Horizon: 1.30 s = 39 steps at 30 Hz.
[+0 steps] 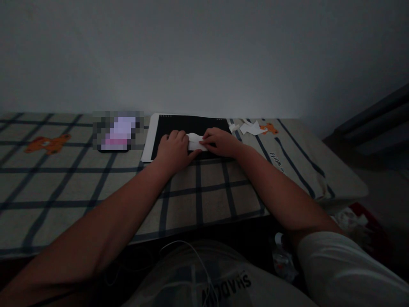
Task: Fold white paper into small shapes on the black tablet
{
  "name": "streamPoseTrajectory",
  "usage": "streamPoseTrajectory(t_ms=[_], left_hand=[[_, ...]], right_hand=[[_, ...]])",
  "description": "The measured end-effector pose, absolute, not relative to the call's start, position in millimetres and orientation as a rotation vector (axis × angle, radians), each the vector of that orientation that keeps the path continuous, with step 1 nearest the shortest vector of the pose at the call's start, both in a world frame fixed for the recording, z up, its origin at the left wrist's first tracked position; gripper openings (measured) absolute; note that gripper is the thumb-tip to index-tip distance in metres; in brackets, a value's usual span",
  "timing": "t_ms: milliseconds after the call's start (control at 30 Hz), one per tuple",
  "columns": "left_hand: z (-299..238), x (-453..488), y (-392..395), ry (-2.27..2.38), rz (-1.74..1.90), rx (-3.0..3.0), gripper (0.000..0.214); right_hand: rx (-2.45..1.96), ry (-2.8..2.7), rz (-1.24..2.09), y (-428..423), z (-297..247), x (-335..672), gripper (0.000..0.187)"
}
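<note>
A small piece of white paper (194,139), which looks folded, lies on a black sheet (191,120) with a white margin at its left. My left hand (173,150) rests over the paper's left end, its fingers bent down and its thumb along the near edge. At the other end, the fingertips of my right hand (220,140) are closed in a pinch on the paper. Both hands partly hide it and the black sheet below.
A phone (119,132) with a lit screen lies to the left. White paper scraps (252,128) sit right of the black sheet. A checked cloth (128,183) covers the table, which meets a wall at the back. Below the right edge are a plastic bottle (283,256) and a red container (372,226).
</note>
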<state>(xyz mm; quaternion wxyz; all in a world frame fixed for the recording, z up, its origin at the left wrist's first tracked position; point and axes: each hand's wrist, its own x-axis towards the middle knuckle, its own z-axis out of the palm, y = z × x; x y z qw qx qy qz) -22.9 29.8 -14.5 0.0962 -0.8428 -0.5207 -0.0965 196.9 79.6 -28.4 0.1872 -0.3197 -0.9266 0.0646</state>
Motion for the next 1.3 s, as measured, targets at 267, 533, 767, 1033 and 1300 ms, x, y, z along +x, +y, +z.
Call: streamPoseTrajectory(t_ms=[267,533,767,1033,1300], left_hand=[[-11,-23,31,-1.572,-0.277,-2.512,0.054],[-12,-23,29,-1.616,-0.219,-2.451,0.059],[-13,-20,27,-1.640,-0.229,-2.439,0.064],[-18,-25,32,-1.420,-0.312,-2.600,0.055],[-20,-22,33,-1.468,-0.181,-2.672,0.061]], right_hand=[[-0.909,-2.614,0.166,81,-29,197,0.028],[-0.889,-2.599,0.171,83,-31,197,0.025],[-0.896,-2.605,0.171,84,-31,197,0.027],[-0.857,-2.607,0.115,81,-33,198,0.029],[-0.971,-2.627,0.081,80,-29,197,0.032]])
